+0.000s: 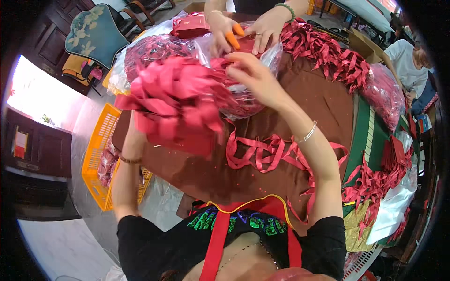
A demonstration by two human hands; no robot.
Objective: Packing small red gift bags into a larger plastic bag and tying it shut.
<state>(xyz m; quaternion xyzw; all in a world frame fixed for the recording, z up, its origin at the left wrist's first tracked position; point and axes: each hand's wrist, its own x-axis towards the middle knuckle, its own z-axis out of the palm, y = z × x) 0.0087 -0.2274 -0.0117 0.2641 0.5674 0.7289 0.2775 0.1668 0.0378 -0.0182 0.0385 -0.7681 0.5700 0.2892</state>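
Observation:
A thick bundle of pinkish-red ribbon loops with dark red packets under them is lifted above the left side of the table, slightly blurred. My left hand grips it from the left; the bundle hides its fingers. My right hand is open, fingers curved and apart, beside a clear plastic bag with red ribbon things inside. Across that bag another person's hands work, orange covers on two fingertips. A loose red ribbon lies looped on the brown tabletop below my right forearm.
A pile of red ribbons runs along the far right edge. More filled bags and ribboned packets lie at the right. A yellow crate stands left of the table, near a chair. Another person sits far right.

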